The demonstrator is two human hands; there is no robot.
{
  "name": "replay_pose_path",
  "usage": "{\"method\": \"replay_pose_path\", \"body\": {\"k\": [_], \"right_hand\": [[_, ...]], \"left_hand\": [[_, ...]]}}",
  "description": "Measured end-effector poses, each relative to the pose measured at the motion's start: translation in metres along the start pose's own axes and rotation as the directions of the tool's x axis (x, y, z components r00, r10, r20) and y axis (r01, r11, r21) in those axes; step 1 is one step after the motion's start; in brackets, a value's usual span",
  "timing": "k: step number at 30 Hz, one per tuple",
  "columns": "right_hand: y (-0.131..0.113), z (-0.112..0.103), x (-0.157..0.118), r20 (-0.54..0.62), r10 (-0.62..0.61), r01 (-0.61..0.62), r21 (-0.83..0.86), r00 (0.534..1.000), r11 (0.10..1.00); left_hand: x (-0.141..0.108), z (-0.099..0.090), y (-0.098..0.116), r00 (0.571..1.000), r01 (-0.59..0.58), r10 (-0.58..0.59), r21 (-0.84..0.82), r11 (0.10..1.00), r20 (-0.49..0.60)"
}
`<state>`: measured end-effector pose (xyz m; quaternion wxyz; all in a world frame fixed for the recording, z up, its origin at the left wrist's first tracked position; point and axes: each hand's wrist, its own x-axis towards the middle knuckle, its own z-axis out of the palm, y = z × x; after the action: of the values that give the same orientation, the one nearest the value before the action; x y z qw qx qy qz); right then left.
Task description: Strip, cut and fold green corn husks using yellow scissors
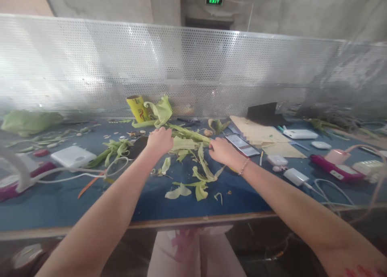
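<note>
Stalk of pale green, leafy plant point(193, 134) is stretching over the blue, flat tabletop point(151, 204), your clenched left hand point(161, 140) and right hand point(219, 147) both gripping it; likely it's feeling light, bendy and easily torn, its thicker part offering surest hold

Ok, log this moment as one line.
left hand: at green stalk, grip unclear | right hand: closed on stalk's end | loose leaves: on blue table
</note>
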<state>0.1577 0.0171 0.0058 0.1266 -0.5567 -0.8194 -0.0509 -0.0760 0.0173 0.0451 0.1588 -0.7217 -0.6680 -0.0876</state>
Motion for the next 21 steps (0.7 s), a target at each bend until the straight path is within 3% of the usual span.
{"method": "replay_pose_path", "body": {"k": [6,10,14,18,21], "right_hand": [[-0.015,0.004,0.065,0.043,-0.203,0.205,-0.068,0.978,0.976],[-0.027,0.018,0.113,0.053,-0.148,0.145,0.056,0.988,0.988],[-0.034,0.032,0.146,0.157,-0.059,0.042,0.108,0.986,0.993],[-0.035,0.040,0.163,0.224,0.000,-0.034,0.147,0.975,0.988],[-0.034,0.042,0.167,0.177,0.035,-0.068,0.183,0.984,0.981]], "left_hand": [[-0.007,0.007,0.013,0.994,-0.112,0.112,-0.048,0.993,0.001],[-0.003,0.016,0.009,0.997,-0.074,0.074,-0.095,0.993,0.002],[0.003,0.028,0.000,1.000,-0.008,0.009,-0.122,0.992,0.009],[0.007,0.039,-0.004,0.999,0.030,-0.025,-0.168,0.985,0.030],[0.009,0.042,-0.005,0.999,0.041,-0.036,-0.206,0.978,0.028]]}}
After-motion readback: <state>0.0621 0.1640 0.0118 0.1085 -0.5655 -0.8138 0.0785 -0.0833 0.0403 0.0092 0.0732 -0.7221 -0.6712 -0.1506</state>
